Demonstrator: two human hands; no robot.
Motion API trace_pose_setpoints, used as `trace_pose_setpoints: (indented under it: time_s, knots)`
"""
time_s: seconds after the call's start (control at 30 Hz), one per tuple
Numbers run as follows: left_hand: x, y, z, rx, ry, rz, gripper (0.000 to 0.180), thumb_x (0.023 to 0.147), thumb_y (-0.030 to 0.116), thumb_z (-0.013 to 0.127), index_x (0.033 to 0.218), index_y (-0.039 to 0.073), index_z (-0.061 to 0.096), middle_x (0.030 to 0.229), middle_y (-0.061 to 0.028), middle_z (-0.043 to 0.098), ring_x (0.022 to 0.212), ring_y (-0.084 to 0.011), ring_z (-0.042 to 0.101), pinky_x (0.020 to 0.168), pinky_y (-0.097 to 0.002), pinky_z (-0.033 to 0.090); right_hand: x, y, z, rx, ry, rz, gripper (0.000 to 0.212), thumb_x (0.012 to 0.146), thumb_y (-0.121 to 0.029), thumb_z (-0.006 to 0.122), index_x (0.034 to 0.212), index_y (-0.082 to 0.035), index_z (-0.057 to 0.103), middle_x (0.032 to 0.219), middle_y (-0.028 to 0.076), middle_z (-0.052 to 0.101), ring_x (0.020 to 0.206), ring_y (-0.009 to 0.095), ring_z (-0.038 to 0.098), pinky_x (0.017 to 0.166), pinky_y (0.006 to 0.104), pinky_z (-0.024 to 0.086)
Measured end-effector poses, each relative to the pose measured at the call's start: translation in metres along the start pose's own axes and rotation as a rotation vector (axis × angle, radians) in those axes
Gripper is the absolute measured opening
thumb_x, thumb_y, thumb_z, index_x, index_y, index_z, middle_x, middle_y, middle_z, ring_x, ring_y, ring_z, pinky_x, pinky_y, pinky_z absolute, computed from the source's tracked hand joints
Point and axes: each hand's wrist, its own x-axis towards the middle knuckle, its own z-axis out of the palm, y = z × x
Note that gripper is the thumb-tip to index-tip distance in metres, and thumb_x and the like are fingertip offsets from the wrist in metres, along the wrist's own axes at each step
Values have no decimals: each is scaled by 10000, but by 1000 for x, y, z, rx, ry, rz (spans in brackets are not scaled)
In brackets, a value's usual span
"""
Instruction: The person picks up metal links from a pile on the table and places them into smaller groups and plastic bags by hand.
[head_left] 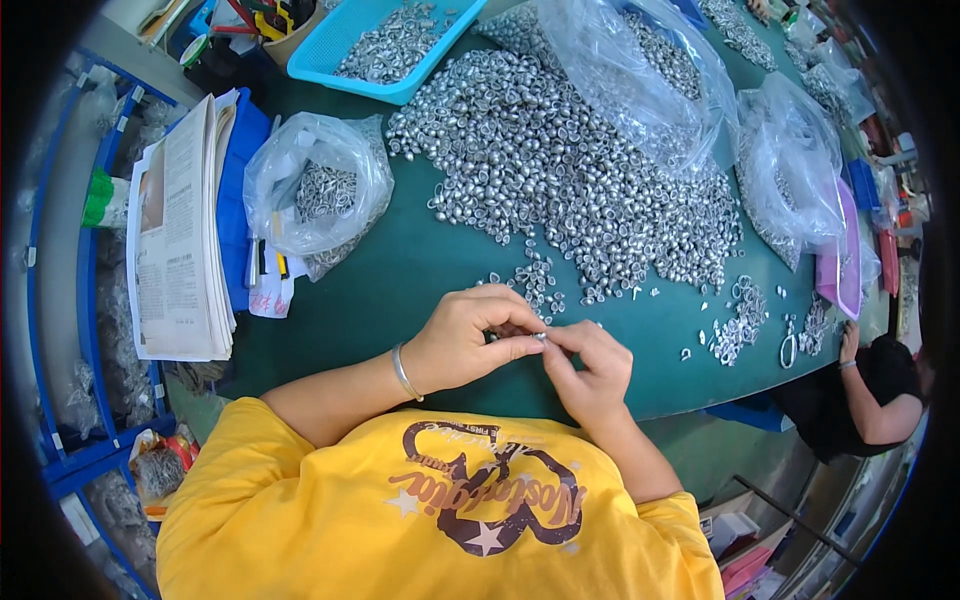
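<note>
My left hand (478, 338), with a silver bangle at its wrist, pinches a small silver metal piece (541, 337) between thumb and fingers. From the other side my right hand (592, 368) meets it, thumb and forefinger closed at the same piece. Its exact shape is mostly hidden by the fingertips. Just beyond the hands lies a small cluster of silver metal pieces (537, 280). Behind that spreads a large heap of small, rounded, hollow silver pieces (560, 165) on the green table (400, 270).
Clear plastic bags of metal parts (320, 190) stand left and right of the heap. At the back is a blue basket (350, 80); newspapers (185, 230) stack at left. A purple tray (845, 260) and another person's arm (870, 400) are at right, near small part piles (740, 325).
</note>
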Motion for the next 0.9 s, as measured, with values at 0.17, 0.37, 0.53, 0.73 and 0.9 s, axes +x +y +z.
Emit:
trace_pose_setpoints:
  time_s: [0.17,0.37,0.53,0.73,0.9]
  knots:
    - [-1,2,4,-401,-27,-406,163,799,-2,637,955,-34,604,853,-79,636,777,-130,635,681,-209,513,5,-2,0,-193,68,-240,168,632,59,681,785,5,637,683,89,607,564,218,562,527,284,446]
    - [-1,-3,2,-697,17,-494,136,794,-31,625,927,-37,596,877,-108,633,796,-162,638,730,-257,534,9,-1,2,-74,32,-196,193,653,61,687,832,1,646,736,87,606,593,194,572,545,267,459]
    - [-2,-14,4,-1040,75,-504,126,783,-51,624,897,-14,588,894,-105,619,797,-175,630,715,-263,534,8,-7,7,211,14,40,204,697,38,702,887,-2,641,821,96,592,653,143,576,582,229,470]
    - [-1,-18,0,-1345,-47,-669,103,810,40,633,903,22,593,866,-95,624,765,-181,628,710,-273,525,8,-4,9,313,10,87,203,702,25,712,889,-6,640,842,80,555,678,128,556,602,217,465]
    - [0,-14,-2,-1244,-60,-664,134,805,54,648,918,22,583,859,-85,624,755,-167,627,694,-257,523,8,-4,10,615,6,307,197,711,31,705,895,7,637,864,63,545,749,117,544,652,209,454]
